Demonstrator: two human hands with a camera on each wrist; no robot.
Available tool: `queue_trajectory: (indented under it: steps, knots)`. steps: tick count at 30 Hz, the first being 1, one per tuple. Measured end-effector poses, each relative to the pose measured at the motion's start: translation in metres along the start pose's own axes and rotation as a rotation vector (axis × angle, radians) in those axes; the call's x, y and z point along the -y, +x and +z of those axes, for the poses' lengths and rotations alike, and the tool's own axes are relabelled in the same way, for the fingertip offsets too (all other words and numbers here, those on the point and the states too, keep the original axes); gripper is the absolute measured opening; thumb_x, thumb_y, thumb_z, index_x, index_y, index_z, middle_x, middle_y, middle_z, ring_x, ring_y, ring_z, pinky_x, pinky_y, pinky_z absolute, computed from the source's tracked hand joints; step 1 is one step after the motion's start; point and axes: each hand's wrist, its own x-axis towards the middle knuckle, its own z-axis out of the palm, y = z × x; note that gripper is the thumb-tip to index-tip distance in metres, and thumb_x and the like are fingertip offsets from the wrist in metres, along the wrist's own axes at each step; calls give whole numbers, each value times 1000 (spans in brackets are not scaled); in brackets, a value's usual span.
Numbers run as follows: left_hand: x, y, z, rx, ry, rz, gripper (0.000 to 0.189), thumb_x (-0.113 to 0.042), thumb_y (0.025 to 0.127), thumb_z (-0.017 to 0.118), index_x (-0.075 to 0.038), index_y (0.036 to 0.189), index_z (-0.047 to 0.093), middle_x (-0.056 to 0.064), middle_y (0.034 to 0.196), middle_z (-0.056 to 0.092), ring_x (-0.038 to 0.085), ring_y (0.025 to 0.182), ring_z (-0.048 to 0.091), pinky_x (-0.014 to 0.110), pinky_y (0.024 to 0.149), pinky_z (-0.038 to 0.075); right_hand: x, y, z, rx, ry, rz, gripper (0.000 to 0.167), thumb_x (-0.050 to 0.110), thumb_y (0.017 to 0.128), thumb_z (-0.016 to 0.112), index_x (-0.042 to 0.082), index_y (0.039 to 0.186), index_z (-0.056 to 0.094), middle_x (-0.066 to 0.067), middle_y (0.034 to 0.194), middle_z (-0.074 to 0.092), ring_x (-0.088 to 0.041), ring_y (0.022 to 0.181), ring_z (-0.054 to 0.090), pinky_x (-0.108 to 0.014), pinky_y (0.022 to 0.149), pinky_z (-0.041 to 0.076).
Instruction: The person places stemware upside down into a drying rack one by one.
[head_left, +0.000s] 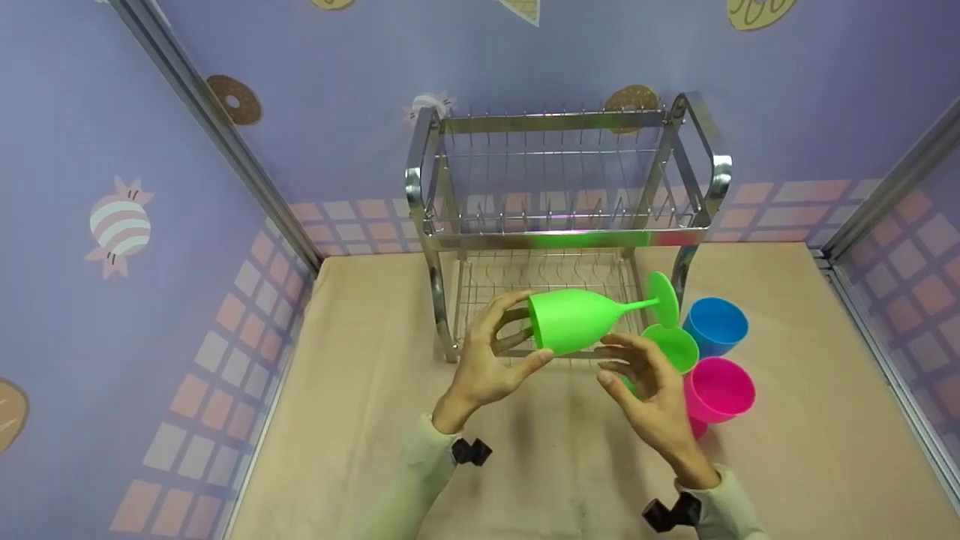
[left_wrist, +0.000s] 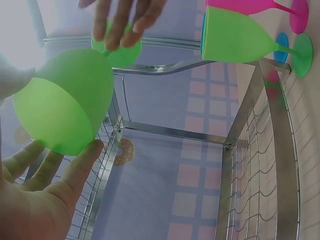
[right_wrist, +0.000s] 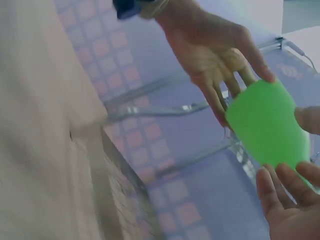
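Lying sideways above the table, a bright green plastic goblet point(head_left: 576, 321) has its long axis running roughly left to right, its mouth toward the left hand point(head_left: 484, 367) and its round, flat foot point(head_left: 663, 300) pointing past the right hand. The left hand is the nearer one, holding the rim between thumb and spread fingers. The right hand point(head_left: 649, 397) is nearer the stem end, just below where the bowl narrows, with fingers loosely curved and thumb apart; it grips nothing, and whether its fingertips touch the bowl cannot be told.

The goblet's bowl is smooth and egg-shaped, tapering into a thin stem. Beyond its foot, to the right, three matching cups stand mouth up close together: a second green goblet point(head_left: 673, 349), a blue plastic goblet point(head_left: 716, 324) and a glossy pink plastic goblet point(head_left: 720, 386). Behind the hands stands a two-tier shiny metal dish rack point(head_left: 555, 240) with wire shelves, on a table covered in beige cloth point(head_left: 360, 420). Purple printed walls point(head_left: 315, 135) enclose it.
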Motion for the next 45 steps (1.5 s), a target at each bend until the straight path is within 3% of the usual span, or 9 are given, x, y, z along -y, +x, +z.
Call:
queue_trajectory:
  steps: [3,6,10,14,24,31,36,45]
  knots:
    - [-2,-1,4,-5,-20,9,76,-12,87,88,-7,153,51,17,146,57,36,128,66,40,98,63,-3,2,8,-57,172,135,55,-15,97,66,-10,148,48,-15,142,62,-25,127,68,-34,107,60]
    - [-2,-4,10,-7,-37,11,75,-11,87,88,-7,152,51,18,145,57,37,128,66,41,98,63,-4,6,12,-78,337,215,55,-6,104,60,-8,155,39,-12,148,57,-24,134,63,-35,112,56]
    - [-1,-7,16,-12,-53,5,74,-11,87,87,-7,152,52,19,144,57,37,127,67,41,98,63,-3,11,15,-79,518,258,62,1,109,54,-9,163,26,-10,154,54,-23,140,59,-37,116,53]
    - [0,-7,19,-12,-64,7,75,-11,86,87,-7,153,52,19,145,56,36,128,67,41,98,64,-3,14,18,-95,612,269,66,4,110,53,-9,165,18,-8,153,53,-20,140,58,-35,118,51]
    - [2,-7,21,-25,-39,12,77,-10,87,88,-6,153,50,18,145,56,36,129,65,41,101,62,-6,22,27,-142,768,264,48,6,110,55,4,156,43,-8,148,57,-19,136,61,-36,120,49]
    - [-1,-3,23,-33,-45,4,78,-10,86,88,-8,154,50,18,146,55,35,132,64,40,104,61,0,27,28,-188,785,269,57,7,108,60,5,161,37,-7,150,54,-20,135,61,-36,118,51]
    - [-3,-1,23,-24,-52,20,81,-10,87,88,-1,156,46,18,149,54,34,136,62,42,107,60,7,31,25,-187,731,259,63,7,108,61,-1,163,32,-7,147,57,-21,135,61,-37,119,51]
    - [-2,1,5,-35,-48,58,75,-16,91,85,-2,155,48,23,154,53,39,138,59,49,113,56,22,45,6,-123,648,158,50,-2,106,58,2,155,47,-10,143,61,-21,132,62,-35,118,51]
